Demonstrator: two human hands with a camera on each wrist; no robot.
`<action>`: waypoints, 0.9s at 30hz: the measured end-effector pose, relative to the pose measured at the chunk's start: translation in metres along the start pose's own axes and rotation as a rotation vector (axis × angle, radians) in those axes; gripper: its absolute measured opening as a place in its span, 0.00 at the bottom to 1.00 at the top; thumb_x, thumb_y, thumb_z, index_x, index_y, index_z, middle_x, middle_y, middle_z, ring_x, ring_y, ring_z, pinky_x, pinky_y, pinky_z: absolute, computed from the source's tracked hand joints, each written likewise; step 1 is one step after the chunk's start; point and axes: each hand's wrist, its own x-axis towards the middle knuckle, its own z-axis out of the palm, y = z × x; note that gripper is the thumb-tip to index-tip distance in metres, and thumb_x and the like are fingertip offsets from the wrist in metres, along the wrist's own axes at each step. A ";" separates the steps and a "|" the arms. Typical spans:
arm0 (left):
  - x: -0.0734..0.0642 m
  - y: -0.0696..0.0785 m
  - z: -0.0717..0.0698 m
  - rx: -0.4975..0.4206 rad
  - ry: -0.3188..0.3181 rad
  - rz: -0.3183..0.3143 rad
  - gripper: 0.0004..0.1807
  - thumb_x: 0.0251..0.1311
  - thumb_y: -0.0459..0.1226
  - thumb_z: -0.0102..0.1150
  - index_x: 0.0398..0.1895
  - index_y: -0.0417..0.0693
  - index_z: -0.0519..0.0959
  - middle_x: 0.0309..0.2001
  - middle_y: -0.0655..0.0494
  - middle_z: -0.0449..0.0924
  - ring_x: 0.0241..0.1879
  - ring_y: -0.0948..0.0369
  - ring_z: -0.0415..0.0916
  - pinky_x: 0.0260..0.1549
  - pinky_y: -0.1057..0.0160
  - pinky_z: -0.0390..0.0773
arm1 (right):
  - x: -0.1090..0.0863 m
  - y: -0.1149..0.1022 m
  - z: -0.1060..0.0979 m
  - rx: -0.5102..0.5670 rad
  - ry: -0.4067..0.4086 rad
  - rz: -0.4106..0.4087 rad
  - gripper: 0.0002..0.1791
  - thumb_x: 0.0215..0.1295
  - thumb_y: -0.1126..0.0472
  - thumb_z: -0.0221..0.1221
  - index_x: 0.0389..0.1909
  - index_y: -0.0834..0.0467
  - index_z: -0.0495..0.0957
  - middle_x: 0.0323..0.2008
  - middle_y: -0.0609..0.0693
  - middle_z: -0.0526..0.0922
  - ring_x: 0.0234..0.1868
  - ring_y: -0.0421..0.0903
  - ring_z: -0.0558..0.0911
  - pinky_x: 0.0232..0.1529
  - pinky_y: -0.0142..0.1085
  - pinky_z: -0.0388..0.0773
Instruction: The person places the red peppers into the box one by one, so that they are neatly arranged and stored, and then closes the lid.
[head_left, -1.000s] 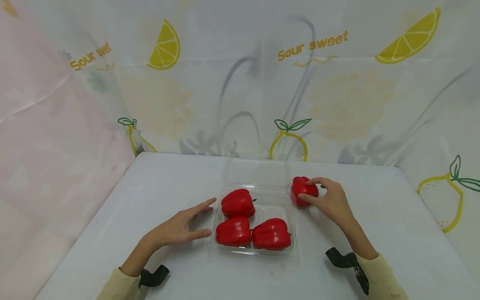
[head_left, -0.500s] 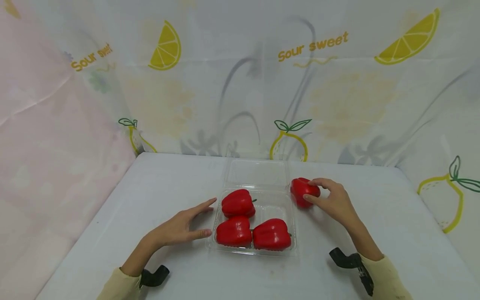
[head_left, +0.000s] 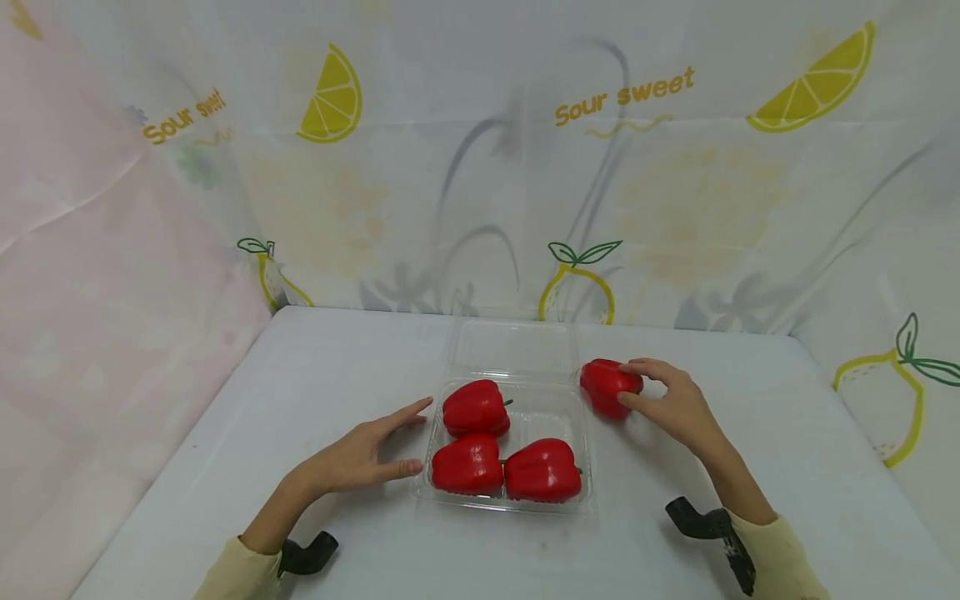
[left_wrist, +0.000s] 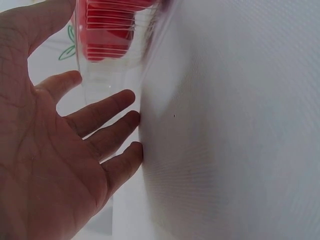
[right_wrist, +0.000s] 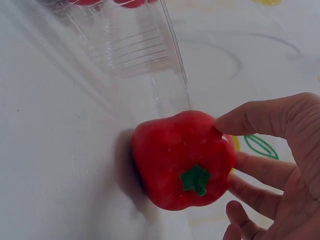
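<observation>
My right hand [head_left: 670, 406] pinches a red bell pepper [right_wrist: 175, 155] between thumb and fingertips, on the table just right of a clear plastic clamshell box [head_left: 551, 408]. Its green stem [right_wrist: 196, 180] faces the right wrist camera. Inside the box lie three more red bell peppers: one at the back left [head_left: 474, 408], one at the front left [head_left: 467, 464] and one at the front right [head_left: 543, 470]. The back right corner of the box holds none. My left hand [left_wrist: 65, 135] has its fingers spread, with the fingertips close to the box's left wall.
The box's clear lid [head_left: 513, 346] lies folded back toward the rear of the white table [head_left: 330, 358]. Behind the table hangs a curtain [head_left: 465, 167] printed with lemons. Black mounts [head_left: 309, 553] sit at both wrists.
My right hand has shifted slightly right and toward me, and the pepper in its fingers has turned a little. The left hand and the boxed peppers stay put.
</observation>
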 end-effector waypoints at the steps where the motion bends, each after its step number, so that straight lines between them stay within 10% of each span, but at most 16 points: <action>1: 0.000 0.000 0.000 0.002 0.001 0.001 0.45 0.59 0.58 0.62 0.78 0.65 0.54 0.67 0.56 0.70 0.67 0.54 0.65 0.59 0.36 0.67 | 0.000 0.000 0.000 0.001 -0.001 0.000 0.27 0.61 0.58 0.66 0.60 0.65 0.76 0.62 0.66 0.72 0.64 0.66 0.67 0.54 0.67 0.70; 27: -0.001 0.000 0.000 0.010 0.004 -0.005 0.45 0.59 0.58 0.61 0.78 0.64 0.55 0.67 0.54 0.70 0.67 0.52 0.66 0.57 0.35 0.69 | -0.001 0.007 -0.005 0.062 0.034 -0.082 0.20 0.64 0.71 0.49 0.54 0.65 0.80 0.61 0.67 0.73 0.64 0.67 0.65 0.56 0.66 0.67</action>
